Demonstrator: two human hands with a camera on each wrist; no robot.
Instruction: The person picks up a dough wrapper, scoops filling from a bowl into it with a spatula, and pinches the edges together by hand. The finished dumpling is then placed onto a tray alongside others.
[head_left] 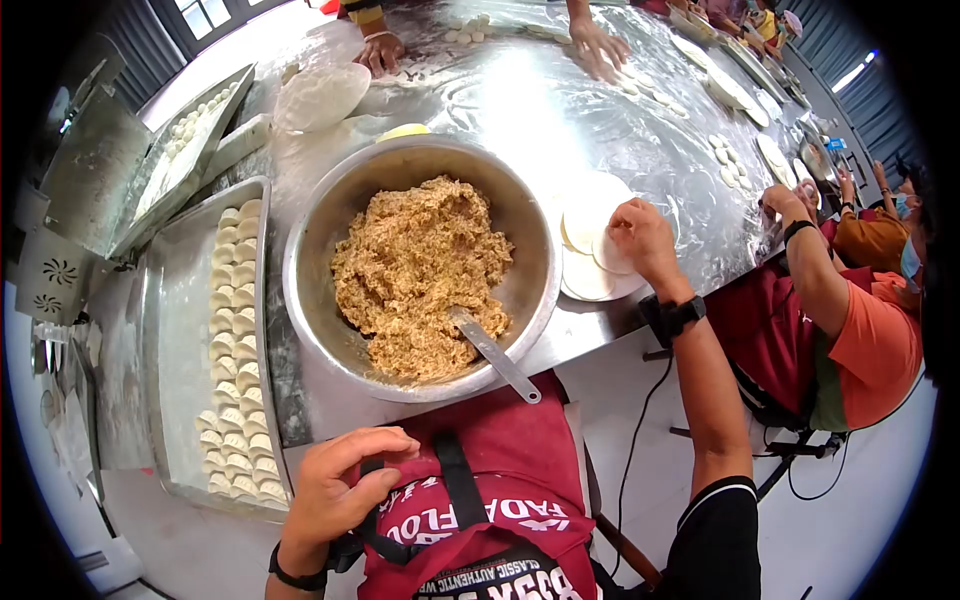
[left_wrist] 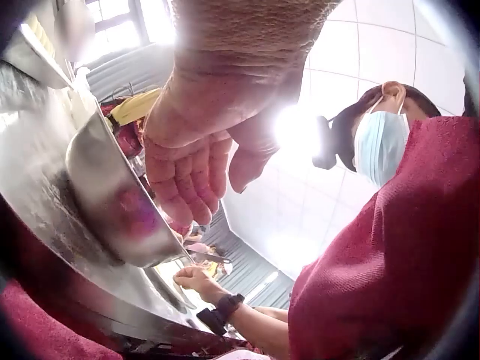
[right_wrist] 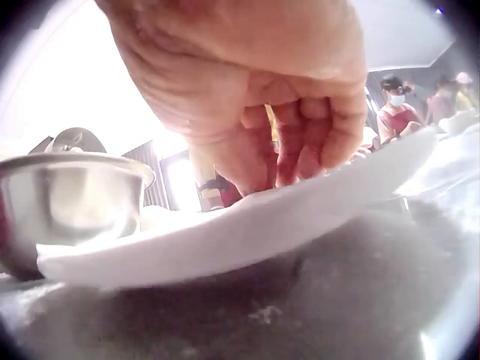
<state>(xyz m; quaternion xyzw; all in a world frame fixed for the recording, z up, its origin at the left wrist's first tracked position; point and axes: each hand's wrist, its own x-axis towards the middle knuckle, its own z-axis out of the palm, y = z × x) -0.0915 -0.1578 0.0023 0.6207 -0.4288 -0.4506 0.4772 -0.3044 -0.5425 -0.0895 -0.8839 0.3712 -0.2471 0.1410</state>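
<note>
My right hand (head_left: 645,240) is over a stack of round dumpling wrappers (head_left: 588,277), its thumb and fingertips pinching the top wrapper. Under them lies a white plate (right_wrist: 225,251), whose rim hides the fingertips in the right wrist view. My left hand (head_left: 345,485) hovers before the apron with loosely bent fingers and nothing in it; the left wrist view shows its bare palm. Between the hands stands a large steel bowl (head_left: 535,255) of brown minced filling (head_left: 420,270). A flat metal utensil (head_left: 500,365) is stuck in the filling, its handle leaning over the near rim.
To the left, a metal tray (head_left: 185,340) holds rows of folded dumplings (head_left: 235,350). A second tray (head_left: 205,150) sits beyond it. Another person's hands (head_left: 380,55) rest on the floury steel table (head_left: 450,105). A seated person in an orange sleeve (head_left: 880,335) works at the right.
</note>
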